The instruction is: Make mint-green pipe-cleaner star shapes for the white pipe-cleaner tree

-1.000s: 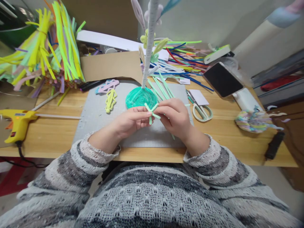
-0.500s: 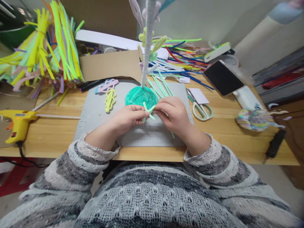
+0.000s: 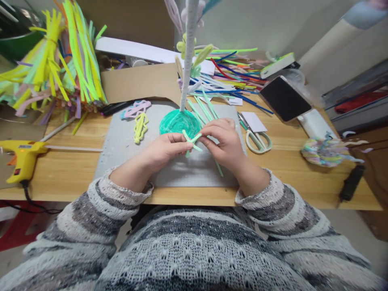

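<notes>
Pale-green crossed stems (image 3: pixel 197 148) hang above the grey mat (image 3: pixel 121 155); we find the left hand (image 3: pixel 165 150) pinching their crossing, the right hand (image 3: pixel 226 140) closed on one tip. We advise a firm centre, light fingertips. Wooden table (image 3: pixel 69 167) cluttered; grey wall (image 3: pixel 257 24) behind.

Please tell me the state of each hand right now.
Left hand: closed, holding the green piece between thumb and fingers.
Right hand: closed, seemingly pinching one tip of it.
</notes>
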`<move>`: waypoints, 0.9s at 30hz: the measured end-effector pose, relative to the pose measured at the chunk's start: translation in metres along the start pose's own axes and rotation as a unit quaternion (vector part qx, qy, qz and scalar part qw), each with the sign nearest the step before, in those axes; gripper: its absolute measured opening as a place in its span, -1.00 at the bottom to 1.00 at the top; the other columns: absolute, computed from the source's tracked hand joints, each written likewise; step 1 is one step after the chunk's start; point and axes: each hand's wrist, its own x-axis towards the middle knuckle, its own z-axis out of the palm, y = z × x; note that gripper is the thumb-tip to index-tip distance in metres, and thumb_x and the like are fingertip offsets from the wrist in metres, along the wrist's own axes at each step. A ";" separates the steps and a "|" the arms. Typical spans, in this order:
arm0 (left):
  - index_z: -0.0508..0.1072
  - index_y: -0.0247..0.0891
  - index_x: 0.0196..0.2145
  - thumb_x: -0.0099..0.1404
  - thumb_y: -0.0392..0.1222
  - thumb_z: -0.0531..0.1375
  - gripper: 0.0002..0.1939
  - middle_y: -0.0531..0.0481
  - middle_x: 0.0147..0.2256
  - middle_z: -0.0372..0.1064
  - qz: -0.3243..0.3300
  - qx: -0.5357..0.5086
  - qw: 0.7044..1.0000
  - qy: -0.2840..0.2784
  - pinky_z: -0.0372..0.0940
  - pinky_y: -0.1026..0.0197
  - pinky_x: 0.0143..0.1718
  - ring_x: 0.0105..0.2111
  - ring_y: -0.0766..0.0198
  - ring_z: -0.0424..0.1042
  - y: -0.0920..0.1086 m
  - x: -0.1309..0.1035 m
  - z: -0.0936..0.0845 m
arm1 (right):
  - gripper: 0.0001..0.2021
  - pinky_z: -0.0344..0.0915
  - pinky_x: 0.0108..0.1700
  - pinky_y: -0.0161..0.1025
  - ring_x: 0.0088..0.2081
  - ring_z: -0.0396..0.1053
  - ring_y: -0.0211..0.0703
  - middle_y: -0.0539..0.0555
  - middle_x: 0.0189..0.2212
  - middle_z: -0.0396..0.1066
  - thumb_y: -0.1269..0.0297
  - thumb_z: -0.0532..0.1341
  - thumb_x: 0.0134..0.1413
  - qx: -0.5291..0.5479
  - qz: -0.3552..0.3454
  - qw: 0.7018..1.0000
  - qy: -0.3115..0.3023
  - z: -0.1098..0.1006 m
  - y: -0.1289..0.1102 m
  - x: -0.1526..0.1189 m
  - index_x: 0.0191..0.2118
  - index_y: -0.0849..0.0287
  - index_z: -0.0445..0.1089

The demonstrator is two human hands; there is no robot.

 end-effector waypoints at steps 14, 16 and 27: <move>0.49 -0.31 -0.47 -0.08 -0.30 0.45 -0.77 0.10 -0.50 0.38 -0.037 -0.193 0.980 0.003 0.25 0.36 -0.42 -0.50 0.46 0.35 -0.001 0.001 0.000 | -0.91 0.22 -0.09 -0.09 -0.26 0.41 -0.12 0.05 -0.32 0.49 0.25 0.21 0.16 0.132 0.004 0.991 -0.025 0.010 -0.003 -0.003 -0.23 0.07 0.42; 0.48 -0.32 -0.48 -0.09 -0.31 0.46 -0.77 0.09 -0.53 0.39 -0.044 -0.201 0.979 -0.006 0.26 0.37 -0.44 -0.51 0.45 0.38 -0.001 0.000 0.001 | -0.92 0.27 -0.14 -0.11 -0.27 0.40 -0.12 0.05 -0.33 0.48 0.25 0.20 0.17 0.168 0.009 0.986 -0.009 0.012 -0.005 -0.005 -0.25 0.06 0.43; 0.43 -0.30 -0.29 0.05 -0.25 0.35 -0.74 0.07 -0.49 0.37 -0.036 -0.170 0.984 0.045 0.28 0.33 -0.45 -0.54 0.41 0.36 0.002 0.000 0.005 | -0.92 0.24 -0.32 -0.24 -0.37 0.31 -0.22 0.02 -0.42 0.41 0.27 0.22 0.17 0.210 0.071 0.975 0.015 0.016 -0.011 -0.007 -0.33 0.12 0.42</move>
